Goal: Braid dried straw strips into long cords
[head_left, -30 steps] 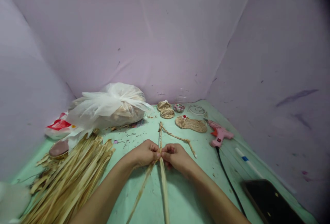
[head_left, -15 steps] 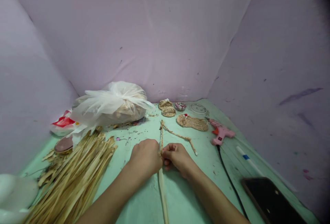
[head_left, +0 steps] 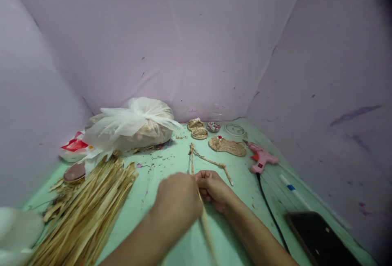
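Observation:
A thin cord of twisted dried plant fibre (head_left: 192,162) runs toward me along the table's middle. At its top it bends, and a second length slants off to the right. My right hand (head_left: 216,190) pinches the cord's near end between thumb and fingers. Against it lies my left hand (head_left: 179,196), back upward and slightly blurred, its fingers curled round the loose pale fibre strip. That strip (head_left: 206,225) trails below both hands toward the bottom edge. The exact grip of the left fingertips is hidden.
Dried strips (head_left: 88,213) lie in a pile at left, below a tied white plastic bag (head_left: 134,123). Woven slipper-shaped pieces (head_left: 228,146) and a small bowl of beads (head_left: 213,126) sit behind. At right are a pink glue gun (head_left: 261,156), a pen (head_left: 295,192) and a phone (head_left: 324,237).
My left hand has moved right and a little nearer to me, over the cord's end. The loose strip now slants to the right. My right hand stays nearly in place.

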Demonstrator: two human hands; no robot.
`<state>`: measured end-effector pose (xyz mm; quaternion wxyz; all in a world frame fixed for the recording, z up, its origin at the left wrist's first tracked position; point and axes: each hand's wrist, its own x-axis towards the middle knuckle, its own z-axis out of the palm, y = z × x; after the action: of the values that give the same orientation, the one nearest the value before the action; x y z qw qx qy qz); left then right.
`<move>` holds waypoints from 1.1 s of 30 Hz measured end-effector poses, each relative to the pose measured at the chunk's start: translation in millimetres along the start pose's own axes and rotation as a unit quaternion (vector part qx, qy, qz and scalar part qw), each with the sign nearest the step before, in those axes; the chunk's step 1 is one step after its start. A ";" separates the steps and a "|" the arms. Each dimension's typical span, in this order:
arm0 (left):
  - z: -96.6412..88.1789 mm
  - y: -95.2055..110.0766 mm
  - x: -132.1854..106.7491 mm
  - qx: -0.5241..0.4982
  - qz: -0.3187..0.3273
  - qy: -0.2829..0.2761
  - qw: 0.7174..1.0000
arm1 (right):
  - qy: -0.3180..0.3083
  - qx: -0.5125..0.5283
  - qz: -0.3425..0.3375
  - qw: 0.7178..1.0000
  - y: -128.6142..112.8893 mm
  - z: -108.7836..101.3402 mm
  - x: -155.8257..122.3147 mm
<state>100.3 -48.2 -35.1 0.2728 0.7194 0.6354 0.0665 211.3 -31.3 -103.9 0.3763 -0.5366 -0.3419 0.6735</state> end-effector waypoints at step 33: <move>39.3 -41.3 53.8 -0.163 0.068 -0.087 0.980 | 0.076 -0.583 -0.221 0.778 -9.5 -10.2 -16.7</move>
<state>91.3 -7.4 -101.5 0.4358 0.7098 0.5392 0.1245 225.0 -40.7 -89.9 0.1550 -0.6128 -0.7485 0.2006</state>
